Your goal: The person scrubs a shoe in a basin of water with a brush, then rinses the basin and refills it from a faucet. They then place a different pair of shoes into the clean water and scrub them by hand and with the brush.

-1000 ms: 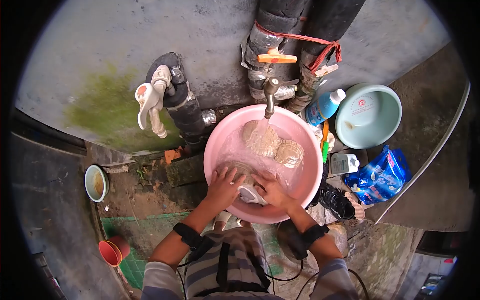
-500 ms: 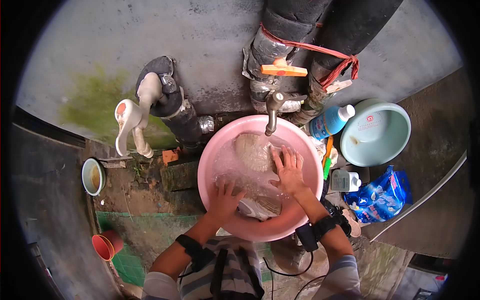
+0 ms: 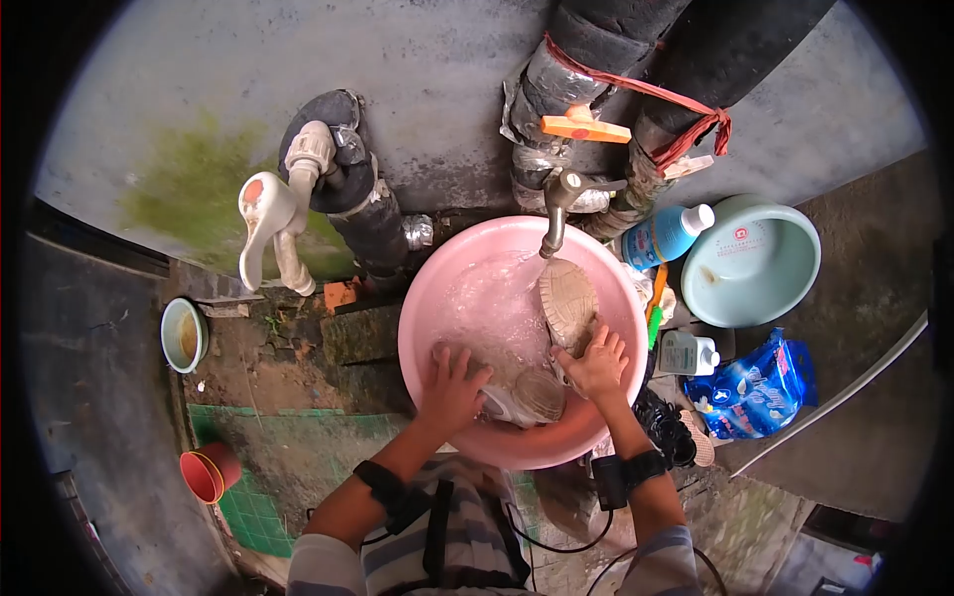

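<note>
A pink basin [image 3: 427,298] of water stands below a metal tap [image 3: 558,209]. Two shoes lie in it, soles partly up: one shoe [image 3: 568,298] on the right under the tap, the other shoe [image 3: 537,395] lower down and partly under water. My right hand [image 3: 596,363] rests against the right shoe, thumb on its near end and fingers spread. My left hand [image 3: 452,392] is at the basin's lower left, fingers apart, beside the lower shoe; its fingertips reach the water.
Right of the basin are a blue bottle [image 3: 666,236], a pale green basin [image 3: 760,263], a white bottle [image 3: 686,354] and a blue bag [image 3: 755,392]. A white tap [image 3: 266,214] juts out at left. Red cups [image 3: 209,472] and a small bowl [image 3: 184,336] stand on the left.
The right shoe has turned more upright and shifted right under the tap. My right hand has moved right and nearer to me. The lower shoe shows more of its sole.
</note>
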The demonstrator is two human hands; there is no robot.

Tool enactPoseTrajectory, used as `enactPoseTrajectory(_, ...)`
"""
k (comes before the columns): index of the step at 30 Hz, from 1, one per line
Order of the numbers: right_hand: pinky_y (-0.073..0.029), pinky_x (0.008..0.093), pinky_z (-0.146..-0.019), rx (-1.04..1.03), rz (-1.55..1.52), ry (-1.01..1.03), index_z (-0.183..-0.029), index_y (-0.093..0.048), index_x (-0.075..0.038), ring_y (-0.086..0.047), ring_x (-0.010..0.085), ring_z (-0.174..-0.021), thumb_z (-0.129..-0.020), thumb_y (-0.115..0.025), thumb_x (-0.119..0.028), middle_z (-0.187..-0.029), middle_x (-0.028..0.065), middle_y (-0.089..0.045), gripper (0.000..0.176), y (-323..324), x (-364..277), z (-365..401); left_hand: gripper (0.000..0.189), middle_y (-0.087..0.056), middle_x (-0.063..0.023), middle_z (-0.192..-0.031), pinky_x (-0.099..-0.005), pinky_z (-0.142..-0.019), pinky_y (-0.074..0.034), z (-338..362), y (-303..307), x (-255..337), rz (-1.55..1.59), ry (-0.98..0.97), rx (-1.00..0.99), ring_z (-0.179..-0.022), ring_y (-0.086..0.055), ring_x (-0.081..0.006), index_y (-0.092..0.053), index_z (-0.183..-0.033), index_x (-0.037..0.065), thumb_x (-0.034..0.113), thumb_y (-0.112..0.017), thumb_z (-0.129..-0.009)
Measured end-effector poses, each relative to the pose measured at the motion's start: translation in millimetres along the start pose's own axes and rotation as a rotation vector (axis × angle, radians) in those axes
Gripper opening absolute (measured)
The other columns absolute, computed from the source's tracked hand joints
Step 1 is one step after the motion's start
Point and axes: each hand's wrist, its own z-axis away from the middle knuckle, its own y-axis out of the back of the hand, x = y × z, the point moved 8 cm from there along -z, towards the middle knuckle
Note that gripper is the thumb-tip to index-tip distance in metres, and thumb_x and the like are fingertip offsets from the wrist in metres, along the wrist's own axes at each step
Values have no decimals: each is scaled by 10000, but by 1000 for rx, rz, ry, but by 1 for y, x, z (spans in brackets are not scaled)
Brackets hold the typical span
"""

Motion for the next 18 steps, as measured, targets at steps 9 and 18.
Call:
enactPoseTrajectory(9, -264, 505, -919, 60, -42, -77, -1286, -284, -57, -344, 336, -1128, -640, -612, -563, -1140, 179, -396, 883, -2, 4, 14, 447, -331, -187, -1310, -553, -962, -253, 3, 6, 0, -21, -31, 24, -1186, -266, -476, -501, -1176, 195, 244, -611, -746)
enactPoseTrajectory(18, -288, 511, -900, 85, 48, -102, -1280, -308, -67, -360, 336, -1134, -666, -587, -559, -1151, 190, -400, 835, -3, 4, 15, 438, -333, -172, -1324, -548, -950, -270, 5, 2, -3, -21, -23, 25, -1193, -276, -465, -497, -1175, 215, 261, -601, -752)
